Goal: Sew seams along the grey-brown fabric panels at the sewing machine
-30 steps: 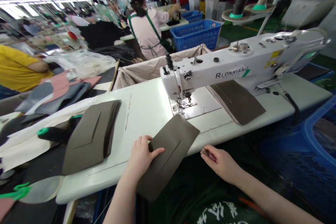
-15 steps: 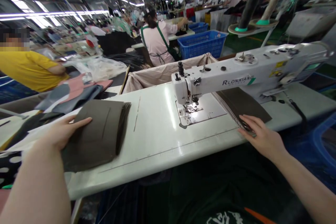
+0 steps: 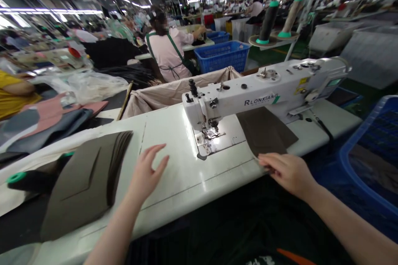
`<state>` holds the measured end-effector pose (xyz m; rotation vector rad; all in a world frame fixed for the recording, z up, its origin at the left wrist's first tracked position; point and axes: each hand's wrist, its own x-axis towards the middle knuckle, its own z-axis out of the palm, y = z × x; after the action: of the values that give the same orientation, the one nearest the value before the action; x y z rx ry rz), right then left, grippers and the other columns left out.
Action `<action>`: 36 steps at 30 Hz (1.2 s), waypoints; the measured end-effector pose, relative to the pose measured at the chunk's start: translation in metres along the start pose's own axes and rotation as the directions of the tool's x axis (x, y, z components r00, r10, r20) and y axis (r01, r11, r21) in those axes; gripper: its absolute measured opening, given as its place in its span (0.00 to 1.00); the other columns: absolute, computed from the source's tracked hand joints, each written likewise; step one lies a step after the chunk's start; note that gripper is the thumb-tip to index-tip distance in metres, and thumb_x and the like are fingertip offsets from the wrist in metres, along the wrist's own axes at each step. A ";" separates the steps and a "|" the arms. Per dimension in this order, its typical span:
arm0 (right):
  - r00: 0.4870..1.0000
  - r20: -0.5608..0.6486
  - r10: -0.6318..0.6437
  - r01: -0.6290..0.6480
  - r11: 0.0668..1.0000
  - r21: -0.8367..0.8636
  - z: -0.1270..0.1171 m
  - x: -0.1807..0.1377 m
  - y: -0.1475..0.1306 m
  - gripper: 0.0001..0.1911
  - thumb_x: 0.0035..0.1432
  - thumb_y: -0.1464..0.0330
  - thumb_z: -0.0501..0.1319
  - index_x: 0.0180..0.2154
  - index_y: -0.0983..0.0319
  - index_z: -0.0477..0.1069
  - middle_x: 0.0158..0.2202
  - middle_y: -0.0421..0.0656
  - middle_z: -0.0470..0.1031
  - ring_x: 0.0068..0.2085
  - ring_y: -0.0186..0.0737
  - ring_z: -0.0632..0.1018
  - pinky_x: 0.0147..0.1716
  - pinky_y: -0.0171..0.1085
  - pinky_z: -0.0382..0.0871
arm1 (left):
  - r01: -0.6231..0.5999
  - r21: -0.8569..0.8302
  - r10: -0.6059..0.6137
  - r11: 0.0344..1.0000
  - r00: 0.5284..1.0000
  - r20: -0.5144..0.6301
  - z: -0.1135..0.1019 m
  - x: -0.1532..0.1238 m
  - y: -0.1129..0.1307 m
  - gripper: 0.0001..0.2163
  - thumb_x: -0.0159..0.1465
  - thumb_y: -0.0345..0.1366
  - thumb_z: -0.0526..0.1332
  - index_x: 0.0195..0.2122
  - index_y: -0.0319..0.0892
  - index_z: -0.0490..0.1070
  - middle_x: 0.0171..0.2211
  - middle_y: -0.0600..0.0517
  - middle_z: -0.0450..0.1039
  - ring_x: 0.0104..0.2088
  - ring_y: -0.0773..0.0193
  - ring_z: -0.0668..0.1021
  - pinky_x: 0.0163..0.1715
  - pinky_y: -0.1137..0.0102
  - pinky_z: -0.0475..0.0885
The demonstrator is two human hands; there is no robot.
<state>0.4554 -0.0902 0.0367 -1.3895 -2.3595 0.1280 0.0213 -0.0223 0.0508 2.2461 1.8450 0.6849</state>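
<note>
Brown panel (image 3: pixel 264 126) lies on the sewing table (image 3: pixel 174 169), right of the needle plate (image 3: pixel 224 134) and partly beneath the arm of the white sewing machine (image 3: pixel 264 95). Long axis runs slantwise, from the far left under the arm toward the near right; the near left part bends down toward the table's front edge. A further brown corner shows at its right, so more than one layer; number not countable. Right hand (image 3: pixel 290 174): fingers and thumb pinched together on the panel's near edge. A small dark object shows at the fingers, too blurred to identify; the gripped edge is covered by the fingertips. Left hand (image 3: pixel 146 174): thumb and fingers spread well apart, holding nothing, left of the needle area; contact with the tabletop cannot be told. Brown stack (image 3: pixel 81 186) at the table's left end, long axis from near left to far right, layered edges facing the machine; lower layers hidden. Black thread cone (image 3: pixel 34 180) beside it, partly covered by the stack. Blue basket (image 3: pixel 346 153) at right, cut off by the frame; a yellow sleeve (image 3: pixel 15 91) likewise at left.
</note>
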 end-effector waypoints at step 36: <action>0.945 0.307 -0.110 0.077 0.990 0.118 0.104 0.138 -0.026 0.27 0.64 0.67 0.52 0.64 0.55 0.56 0.65 0.42 0.59 0.52 0.47 0.74 0.47 0.43 0.70 | -0.307 -0.047 0.303 0.951 0.886 0.352 0.086 0.023 0.051 0.25 0.65 0.48 0.56 0.61 0.46 0.60 0.67 0.47 0.51 0.66 0.53 0.56 0.65 0.53 0.52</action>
<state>0.3353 0.0273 -0.0115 -1.2831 -2.6261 0.4708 0.1072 0.0022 0.0006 2.4936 1.3449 0.2761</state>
